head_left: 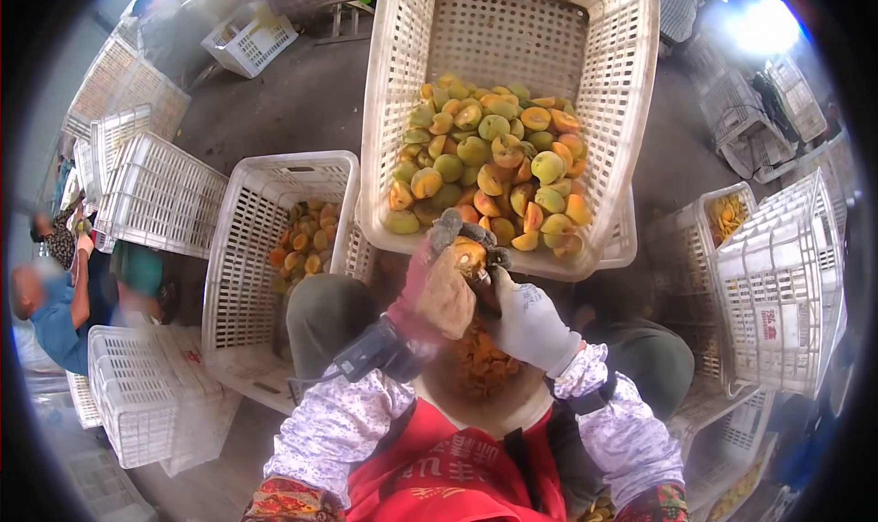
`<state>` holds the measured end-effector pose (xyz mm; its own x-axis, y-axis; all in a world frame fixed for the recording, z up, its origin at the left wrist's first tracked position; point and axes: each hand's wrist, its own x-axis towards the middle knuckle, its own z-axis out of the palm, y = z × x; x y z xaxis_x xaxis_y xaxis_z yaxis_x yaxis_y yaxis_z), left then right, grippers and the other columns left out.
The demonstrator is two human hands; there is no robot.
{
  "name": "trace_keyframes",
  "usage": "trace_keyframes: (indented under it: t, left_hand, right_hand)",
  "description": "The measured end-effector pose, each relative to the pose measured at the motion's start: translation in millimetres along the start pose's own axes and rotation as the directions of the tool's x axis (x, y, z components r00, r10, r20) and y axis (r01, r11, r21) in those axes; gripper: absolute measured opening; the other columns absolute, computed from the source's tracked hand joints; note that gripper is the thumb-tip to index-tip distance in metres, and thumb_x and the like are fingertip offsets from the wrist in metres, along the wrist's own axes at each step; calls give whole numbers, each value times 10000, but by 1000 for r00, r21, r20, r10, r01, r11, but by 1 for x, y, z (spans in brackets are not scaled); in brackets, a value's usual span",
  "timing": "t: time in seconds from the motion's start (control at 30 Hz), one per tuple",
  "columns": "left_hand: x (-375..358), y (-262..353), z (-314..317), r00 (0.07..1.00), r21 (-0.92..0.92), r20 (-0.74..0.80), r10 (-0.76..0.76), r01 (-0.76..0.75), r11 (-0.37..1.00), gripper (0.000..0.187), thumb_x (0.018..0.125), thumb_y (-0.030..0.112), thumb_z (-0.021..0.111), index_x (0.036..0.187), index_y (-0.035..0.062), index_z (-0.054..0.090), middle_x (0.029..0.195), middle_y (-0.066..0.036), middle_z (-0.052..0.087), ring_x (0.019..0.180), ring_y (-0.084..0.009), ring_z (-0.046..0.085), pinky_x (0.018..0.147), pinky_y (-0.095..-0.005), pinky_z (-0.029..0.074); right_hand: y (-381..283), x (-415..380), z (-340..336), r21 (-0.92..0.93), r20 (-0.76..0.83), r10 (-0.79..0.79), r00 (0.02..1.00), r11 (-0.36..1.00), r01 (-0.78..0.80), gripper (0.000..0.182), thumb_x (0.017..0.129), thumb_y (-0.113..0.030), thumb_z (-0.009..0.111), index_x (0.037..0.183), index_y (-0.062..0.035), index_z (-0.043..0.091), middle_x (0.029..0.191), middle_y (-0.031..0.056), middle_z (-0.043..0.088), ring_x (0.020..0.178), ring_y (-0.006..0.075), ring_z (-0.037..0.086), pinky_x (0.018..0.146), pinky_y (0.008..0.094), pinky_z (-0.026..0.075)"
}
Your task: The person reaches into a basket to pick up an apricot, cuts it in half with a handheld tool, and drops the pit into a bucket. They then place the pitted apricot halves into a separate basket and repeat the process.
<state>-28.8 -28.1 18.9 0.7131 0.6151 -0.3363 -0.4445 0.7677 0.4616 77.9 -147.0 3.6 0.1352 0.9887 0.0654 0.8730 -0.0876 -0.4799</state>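
My left hand (442,289), in a worn, stained glove, is closed around a yellow-orange peach half (469,256) with its cut side showing. Close against it, my right hand (532,325) in a white glove has its dark-tipped fingers curled at the fruit. A dark, narrow thing shows between the hands, but its kind cannot be made out. Just beyond them, a large white crate (624,147) holds a heap of halved and whole-looking peaches (494,161). Below the hands, between my knees, a pale container (448,401) holds small orange fruit pieces (485,365).
To the left, another white crate (230,247) contains peach halves (308,238). Stacked white crates stand at the left (165,193) and right (777,284). A person in a blue shirt (62,312) is at the far left. Grey floor (302,92) shows between the crates.
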Motion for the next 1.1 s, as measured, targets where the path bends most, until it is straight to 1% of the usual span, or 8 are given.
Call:
trace_keyframes:
  t: [0.17,0.27,0.4,0.47,0.57,0.67,1.0,1.1]
  left_hand:
    - [-2,5,3,995,4,84,-48,48,999,352,970,360,500,921,24,593,815,-132,630,749,-291,644,644,-400,547]
    - [-3,-4,0,997,-145,63,36,-27,989,351,969,358,497,936,18,580,789,-133,615,718,-290,642,618,-409,549]
    - [-5,-2,4,996,71,86,-9,3,997,375,967,389,482,952,22,556,807,-141,604,702,-274,638,592,-367,550]
    - [-6,-3,8,998,121,65,-18,10,993,381,967,397,477,956,23,550,810,-142,603,691,-267,635,581,-349,546]
    - [-8,-3,6,992,231,104,-65,40,972,395,966,409,470,927,25,551,790,-136,602,672,-248,629,566,-321,540]
    - [-12,-3,4,973,314,228,-44,-31,949,413,972,408,456,873,23,572,743,-116,596,653,-235,626,578,-320,527]
    - [-30,-19,10,987,590,151,62,-140,795,471,952,426,509,801,-9,607,768,-126,612,681,-222,614,656,-354,514]
    - [-28,-16,9,978,660,200,-57,-91,746,450,956,418,515,820,-2,603,757,-124,608,702,-233,629,661,-350,518]
  right_hand:
    - [-2,9,-8,634,25,-9,1000,773,-8,301,810,-136,588,1037,55,535,781,234,610,743,423,599,626,441,471]
    - [-15,15,-44,561,520,136,843,691,-457,259,830,-154,571,1017,23,548,833,237,608,787,431,592,653,452,468]
    - [-15,7,-46,487,332,32,943,850,-200,254,839,-184,565,1002,9,550,856,244,603,809,439,582,660,447,466]
    - [-16,7,-48,612,431,95,897,700,-368,129,850,-121,532,866,6,550,629,29,536,487,113,529,449,274,425]
    - [-10,12,-59,523,727,65,684,593,-612,259,863,-220,559,922,29,600,729,123,627,684,232,641,580,317,477]
    - [-2,5,-50,497,786,36,617,556,-666,285,900,-250,540,903,18,638,692,49,613,641,130,611,544,269,469]
    - [-13,-31,-42,773,600,-100,794,329,-542,265,914,-246,580,1042,-17,612,793,5,608,701,86,570,615,230,465]
    - [-10,-41,-39,718,689,-179,702,41,-694,107,894,-159,544,917,-56,525,631,12,514,463,111,475,423,254,403]
